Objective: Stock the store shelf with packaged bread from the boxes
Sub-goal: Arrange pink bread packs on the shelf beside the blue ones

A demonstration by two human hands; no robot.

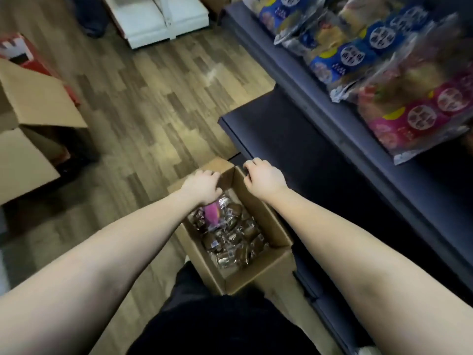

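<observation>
Cardboard box [258, 275] sits open on the wood-pattern floor [153, 98] at lower centre of the frame, filled with small clear-wrapped dark bread packs [230, 242]; one purple-pink pack [212, 213] lies near its far left corner. Left hand [202, 185] curls over the box's far left corner with fingers bent over the rim; whether it actually grips the cardboard or a pack I cannot tell. Right hand [263, 178] is curled at the far right corner, fingers folded down at the flap edge, and its hold is likewise unclear. Along the right side runs a dark shelf [294, 139], its upper tier carrying larger bread bags with blue labels [355, 55] and pink labels [419, 116]. Other open cartons [38, 106] stand at the left edge.
</observation>
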